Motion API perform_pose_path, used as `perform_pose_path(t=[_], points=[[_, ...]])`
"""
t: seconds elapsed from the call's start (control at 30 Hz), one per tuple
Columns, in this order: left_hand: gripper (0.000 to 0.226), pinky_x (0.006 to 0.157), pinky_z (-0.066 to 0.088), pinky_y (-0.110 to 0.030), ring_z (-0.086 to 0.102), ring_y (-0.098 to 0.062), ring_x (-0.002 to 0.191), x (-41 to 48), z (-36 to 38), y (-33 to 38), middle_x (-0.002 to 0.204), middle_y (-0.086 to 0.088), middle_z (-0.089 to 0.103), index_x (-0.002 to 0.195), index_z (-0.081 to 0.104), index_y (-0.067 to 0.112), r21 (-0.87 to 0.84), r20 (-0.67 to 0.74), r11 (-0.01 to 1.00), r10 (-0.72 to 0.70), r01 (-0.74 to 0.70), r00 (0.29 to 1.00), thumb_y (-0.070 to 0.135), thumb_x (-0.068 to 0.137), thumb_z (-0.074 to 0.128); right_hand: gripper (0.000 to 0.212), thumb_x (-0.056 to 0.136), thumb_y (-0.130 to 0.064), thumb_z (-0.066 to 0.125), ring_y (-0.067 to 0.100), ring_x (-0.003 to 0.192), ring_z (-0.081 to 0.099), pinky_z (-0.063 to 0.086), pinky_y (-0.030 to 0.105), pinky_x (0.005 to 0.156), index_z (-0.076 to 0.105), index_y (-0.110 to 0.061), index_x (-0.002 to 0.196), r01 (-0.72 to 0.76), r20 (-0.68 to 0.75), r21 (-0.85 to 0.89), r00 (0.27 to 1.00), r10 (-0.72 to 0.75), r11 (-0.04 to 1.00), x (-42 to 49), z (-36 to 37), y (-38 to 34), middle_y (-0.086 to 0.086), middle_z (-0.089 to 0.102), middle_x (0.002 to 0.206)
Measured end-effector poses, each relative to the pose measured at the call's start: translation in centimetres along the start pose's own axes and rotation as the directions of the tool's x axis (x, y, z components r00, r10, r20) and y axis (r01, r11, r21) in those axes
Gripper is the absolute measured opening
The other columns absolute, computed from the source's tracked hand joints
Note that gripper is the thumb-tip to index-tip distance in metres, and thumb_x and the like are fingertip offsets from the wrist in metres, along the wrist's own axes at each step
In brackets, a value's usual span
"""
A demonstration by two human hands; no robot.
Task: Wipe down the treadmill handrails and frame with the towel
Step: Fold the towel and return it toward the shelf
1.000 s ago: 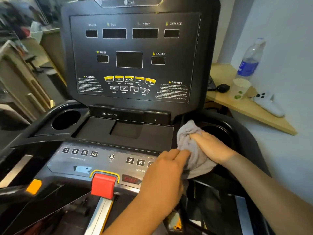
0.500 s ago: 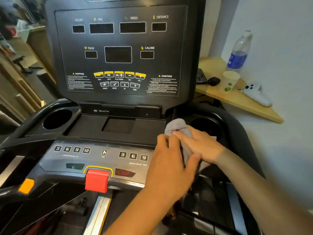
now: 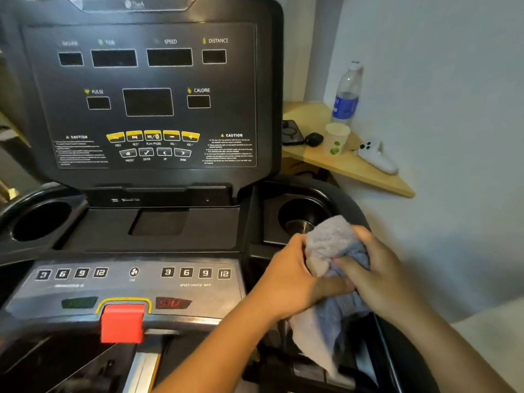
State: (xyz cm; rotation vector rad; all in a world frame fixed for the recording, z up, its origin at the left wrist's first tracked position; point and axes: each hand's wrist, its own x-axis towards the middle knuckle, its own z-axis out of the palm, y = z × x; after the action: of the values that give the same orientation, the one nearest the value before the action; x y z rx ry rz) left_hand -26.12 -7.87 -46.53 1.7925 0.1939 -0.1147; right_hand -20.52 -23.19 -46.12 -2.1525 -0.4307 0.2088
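Both hands, left hand (image 3: 286, 282) and right hand (image 3: 380, 273), clench the grey towel (image 3: 329, 245). Right cup holder (image 3: 300, 214) just beyond the grip: contents indiscernible.

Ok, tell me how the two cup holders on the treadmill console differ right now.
The left cup holder sits fully exposed, while the right cup holder has the grey towel bunched over its near rim, gripped by the left hand and right hand. The left one looks uniformly dark inside; the right one shows a shiny metallic bottom. Both are round black recesses flanking the console.
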Motion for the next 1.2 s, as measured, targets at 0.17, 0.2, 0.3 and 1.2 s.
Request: perform_pose_path(t=[0.17, 0.2, 0.3, 1.2], points=[[0.035, 0.091, 0.055, -0.035, 0.069, -0.023, 0.103, -1.1, -3.6, 3.2, 0.108, -0.010, 0.074, 0.113, 0.069, 0.009, -0.337, 0.131, 0.941, 0.025, 0.021, 0.991, 0.004, 0.079, 0.074, 0.048, 0.072, -0.031, 0.069, -0.002, 0.105, 0.062, 0.052, 0.019, 0.085, 0.055, -0.044, 0.117, 0.217, 0.018, 0.287, 0.972, -0.232, 0.933, 1.7, -1.1, -4.5, -0.021, 0.064, 0.111], [0.039, 0.088, 0.056, -0.036, 0.069, -0.026, 0.102, -1.3, -4.4, 3.9, 0.108, -0.013, 0.073, 0.114, 0.068, 0.007, -0.442, 0.123, 0.897, 0.044, 0.015, 0.991, 0.002, 0.076, 0.071, 0.053, 0.072, -0.033, 0.071, 0.000, 0.108, 0.061, 0.053, 0.021, 0.086, 0.055, -0.042, 0.121, 0.205, 0.052, 0.393, 0.968, -0.244, 0.896, 1.8, -1.4, -5.4, -0.019, 0.064, 0.116], [0.053, 0.081, 0.059, -0.040, 0.069, -0.032, 0.100, -1.4, -6.8, 5.1, 0.112, -0.018, 0.070, 0.120, 0.064, 0.006, -0.690, 0.065, 0.724, 0.060, 0.001, 0.996, 0.002, 0.067, 0.069, 0.062, 0.074, -0.043, 0.070, 0.005, 0.113, 0.062, 0.052, 0.028, 0.092, 0.051, -0.034, 0.132, 0.099, 0.050, 0.645, 0.984, -0.171, 0.758, 2.0, -1.6, -6.3, -0.010, 0.065, 0.123], [0.065, 0.084, 0.057, -0.037, 0.070, -0.023, 0.101, -2.7, -15.0, 7.9, 0.115, -0.006, 0.070, 0.120, 0.055, 0.030, -0.275, -0.251, 0.915, 0.228, -0.296, 0.941, 0.021, 0.063, 0.085, 0.049, 0.077, -0.013, 0.067, 0.025, 0.109, 0.066, 0.053, 0.042, 0.093, 0.058, -0.016, 0.125, -0.038, 0.137, 0.852, 0.979, -0.152, 0.522, 3.9, 4.3, -13.8, 0.009, 0.070, 0.115]])
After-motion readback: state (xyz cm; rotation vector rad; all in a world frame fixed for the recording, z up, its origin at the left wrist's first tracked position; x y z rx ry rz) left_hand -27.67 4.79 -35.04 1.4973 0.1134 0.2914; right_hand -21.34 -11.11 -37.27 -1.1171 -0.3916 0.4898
